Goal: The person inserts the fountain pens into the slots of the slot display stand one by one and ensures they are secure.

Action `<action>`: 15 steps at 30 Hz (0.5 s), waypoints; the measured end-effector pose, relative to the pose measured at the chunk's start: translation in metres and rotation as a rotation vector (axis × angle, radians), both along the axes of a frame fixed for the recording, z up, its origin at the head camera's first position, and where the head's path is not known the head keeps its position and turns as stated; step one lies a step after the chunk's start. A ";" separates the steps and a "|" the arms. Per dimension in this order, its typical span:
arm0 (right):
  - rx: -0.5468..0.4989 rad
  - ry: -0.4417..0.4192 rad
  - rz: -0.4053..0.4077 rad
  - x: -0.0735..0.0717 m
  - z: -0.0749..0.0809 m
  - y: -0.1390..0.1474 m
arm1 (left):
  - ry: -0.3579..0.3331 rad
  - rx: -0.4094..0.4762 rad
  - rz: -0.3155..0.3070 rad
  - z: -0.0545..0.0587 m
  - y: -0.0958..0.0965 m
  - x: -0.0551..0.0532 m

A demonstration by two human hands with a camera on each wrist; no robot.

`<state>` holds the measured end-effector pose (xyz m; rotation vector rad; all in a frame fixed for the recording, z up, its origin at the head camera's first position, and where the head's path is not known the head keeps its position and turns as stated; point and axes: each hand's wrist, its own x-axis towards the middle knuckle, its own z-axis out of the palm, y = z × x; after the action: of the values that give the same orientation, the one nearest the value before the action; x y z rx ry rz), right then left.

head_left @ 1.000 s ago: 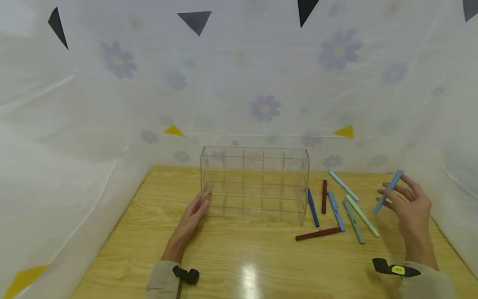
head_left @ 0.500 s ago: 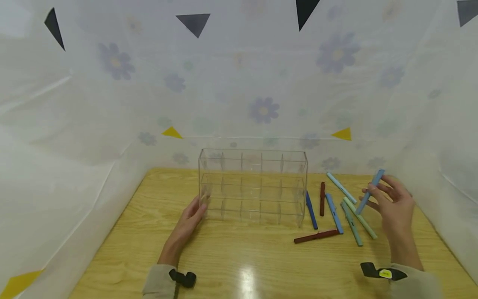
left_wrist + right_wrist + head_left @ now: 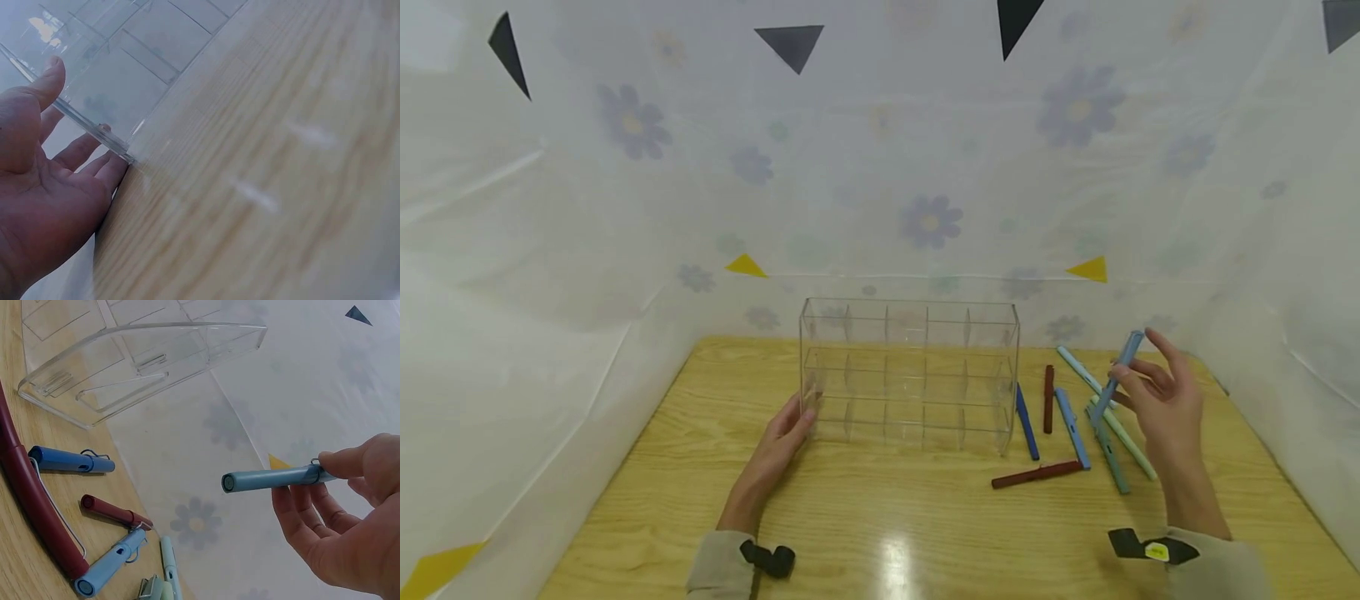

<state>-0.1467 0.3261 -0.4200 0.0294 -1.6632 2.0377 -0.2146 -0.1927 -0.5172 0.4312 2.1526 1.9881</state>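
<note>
Tense spot here! The right hand (image 3: 1168, 404) had a light blue pen (image 3: 1125, 358) pinched between thumb and fingers, tilted above the table, right of the clear rack (image 3: 906, 375). The left hand (image 3: 784, 437) held that rack by its left end, thumb in front, fingers behind.

The danger, as I judged it? A long stretch of barrel jutted past the pinch, so 1 knock against the rack could have swivelled it loose. Smooth round pens might also have rolled: 7 lay near the rack, and 1 dark red pen (image 3: 1036, 475) met the end of a blue pen (image 3: 1072, 429), so nudging either could have shifted both. A slack left grip might have let the rack slide.

And the materials! The rack looked like hard, glossy clear plastic, thin dividers making box-shaped cells, edges barely visible. The pens were slim cylinders with wire-like clips, dark blue (image 3: 1027, 423) included. Below, the table (image 3: 850, 533) showed streaky pale wood grain.
</note>
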 end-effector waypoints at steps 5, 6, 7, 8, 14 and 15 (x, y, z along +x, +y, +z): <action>0.053 0.015 0.048 -0.001 0.000 -0.009 | 0.001 0.006 -0.011 0.001 -0.001 0.001; 0.062 0.012 0.054 -0.001 0.000 -0.011 | 0.003 0.008 -0.012 0.001 -0.001 0.001; 0.066 0.010 0.061 -0.002 0.001 -0.013 | 0.005 0.007 -0.012 0.000 -0.001 0.002; 0.073 0.006 0.065 -0.002 0.002 -0.016 | 0.006 0.008 -0.011 0.000 -0.001 0.002; 0.069 0.036 0.075 -0.002 0.011 -0.032 | 0.019 0.018 0.000 0.000 0.000 0.001; 0.058 0.052 0.081 -0.001 0.014 -0.034 | 0.024 0.022 -0.001 -0.001 0.000 0.001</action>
<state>-0.1482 0.2924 -0.4063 0.1711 -1.7146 2.0292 -0.2136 -0.1924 -0.5179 0.4613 2.1462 2.0182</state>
